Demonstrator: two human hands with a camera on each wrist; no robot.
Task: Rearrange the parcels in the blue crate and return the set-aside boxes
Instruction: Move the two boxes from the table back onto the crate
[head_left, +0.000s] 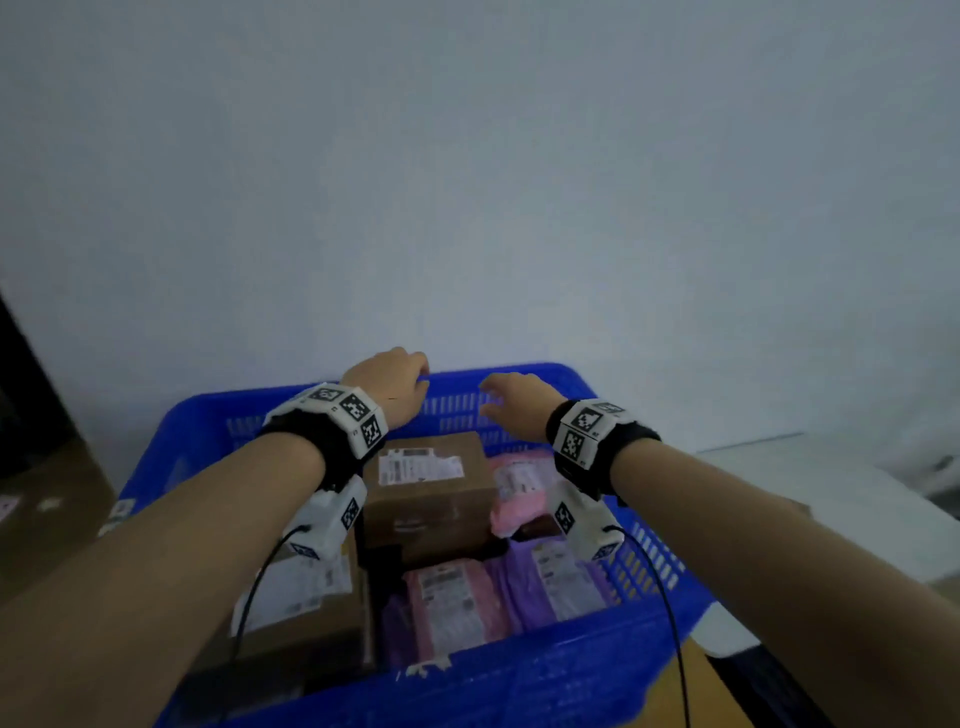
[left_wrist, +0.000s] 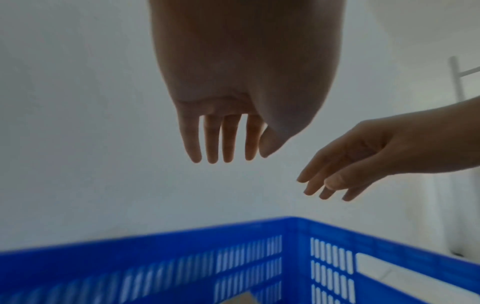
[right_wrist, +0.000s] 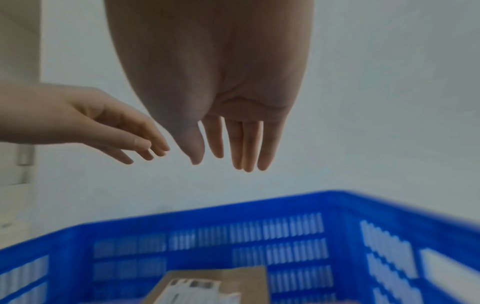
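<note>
Parcels (head_left: 426, 493) lie in the blue crate (head_left: 519, 680) beneath both empty hands.

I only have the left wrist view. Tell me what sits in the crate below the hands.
Observer: In the head view, a brown cardboard box with a white label stands by the far wall of the blue crate.
Operator: Report what is to its right.
Observer: A pink mailer with a white label lies right beside it.
Operator: Now give me the near side.
Observer: A pink parcel and a purple mailer lie there side by side, with a second cardboard box to their left.
</note>
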